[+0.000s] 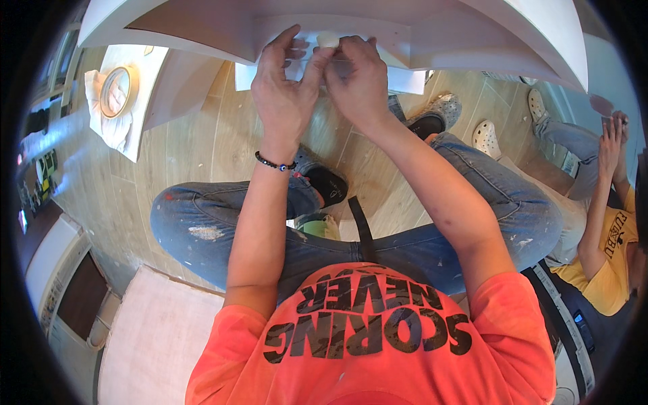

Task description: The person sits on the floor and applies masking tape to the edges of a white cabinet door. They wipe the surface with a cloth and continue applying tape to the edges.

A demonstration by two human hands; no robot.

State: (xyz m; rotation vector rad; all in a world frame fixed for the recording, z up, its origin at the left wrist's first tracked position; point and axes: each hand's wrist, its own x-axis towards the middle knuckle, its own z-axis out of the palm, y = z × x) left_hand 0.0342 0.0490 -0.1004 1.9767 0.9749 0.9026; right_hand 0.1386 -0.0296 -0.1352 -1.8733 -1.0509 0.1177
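Note:
Both of my hands are raised together at the white furniture piece in front of me. A small, pale, rounded piece shows at the fingertips between them; its exact kind is not clear. My right hand has its fingers bent in and pinches this piece from the right. My left hand has its fingers apart, with the thumb reaching to the underside of the piece. A dark beaded bracelet circles my left wrist.
At the left, a tape roll lies on a white panel. A green-and-white container stands between my legs. To the right sits a person in a yellow shirt, hands raised. A pale board is at lower left.

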